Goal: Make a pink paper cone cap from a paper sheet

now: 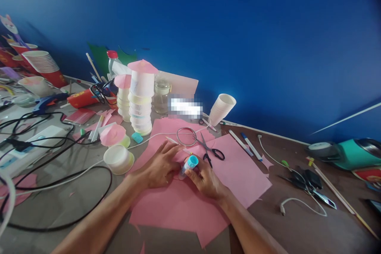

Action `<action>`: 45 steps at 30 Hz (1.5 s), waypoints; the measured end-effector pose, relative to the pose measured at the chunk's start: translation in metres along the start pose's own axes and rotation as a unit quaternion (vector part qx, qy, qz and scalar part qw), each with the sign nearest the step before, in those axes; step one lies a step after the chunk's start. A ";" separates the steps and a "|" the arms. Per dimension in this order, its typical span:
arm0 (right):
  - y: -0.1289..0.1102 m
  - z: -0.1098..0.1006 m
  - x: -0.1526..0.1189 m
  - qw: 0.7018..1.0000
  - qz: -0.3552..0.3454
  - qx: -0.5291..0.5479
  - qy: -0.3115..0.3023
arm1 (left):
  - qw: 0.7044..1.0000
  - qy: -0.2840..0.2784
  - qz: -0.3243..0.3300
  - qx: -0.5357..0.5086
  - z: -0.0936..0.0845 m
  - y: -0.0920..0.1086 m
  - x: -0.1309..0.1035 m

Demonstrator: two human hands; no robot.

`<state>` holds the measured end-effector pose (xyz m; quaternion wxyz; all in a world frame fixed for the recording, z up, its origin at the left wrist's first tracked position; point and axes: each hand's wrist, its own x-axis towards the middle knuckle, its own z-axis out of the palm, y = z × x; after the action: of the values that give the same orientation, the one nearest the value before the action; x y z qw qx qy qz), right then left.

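Note:
My right hand (208, 180) is closed around a glue stick (191, 163) with a bright blue end, tilted toward me over pink paper (178, 210). Just left of it, my left hand (160, 166) rests on the paper. Some of its fingers stretch forward and the others bend; whatever lies under the fingertips is hidden. Beyond the hands are black-handled scissors (210, 149), their blades pointing away, and a round ring-like object (186, 136). A slim white pen-like stick (172, 140) lies by my left fingertips.
Stacked paper cups with pink cone tops (141, 99) stand behind to the left, near a white cup (118, 159). Black cables (59, 228) and a power strip (32, 149) crowd the left. Markers (251, 147), a white cable (300, 200) and a green kettle-like object (354, 154) lie right.

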<state>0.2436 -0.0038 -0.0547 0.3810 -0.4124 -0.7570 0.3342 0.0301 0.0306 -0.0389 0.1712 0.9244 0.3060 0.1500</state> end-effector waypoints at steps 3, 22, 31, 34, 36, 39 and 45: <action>-0.002 -0.002 0.001 1.000 -0.023 -0.009 -0.015 | 1.000 -0.014 0.001 0.018 0.002 0.002 0.000; -0.004 -0.018 0.003 0.995 0.016 -0.016 -0.102 | 1.000 0.004 0.001 0.029 0.009 0.000 0.000; -0.002 -0.025 0.007 0.996 0.006 -0.031 -0.087 | 0.999 0.002 -0.009 0.031 0.009 0.000 0.000; -0.002 -0.024 0.007 0.997 -0.001 -0.034 -0.073 | 0.999 0.000 -0.010 0.037 0.009 0.000 0.000; 0.000 -0.025 0.007 0.998 0.002 -0.022 -0.056 | 0.999 -0.002 -0.009 0.039 0.008 0.000 0.000; 0.003 -0.027 0.007 0.999 0.026 0.041 -0.006 | 0.999 -0.005 -0.008 0.038 0.008 0.000 -0.001; 0.001 -0.031 0.007 0.982 0.066 0.173 0.021 | 0.999 -0.015 -0.016 0.048 0.007 0.000 -0.001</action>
<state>0.2681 0.0087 -0.0385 0.4392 -0.3963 -0.6505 0.4764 0.0324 0.0285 -0.0451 0.1334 0.9287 0.3252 0.1184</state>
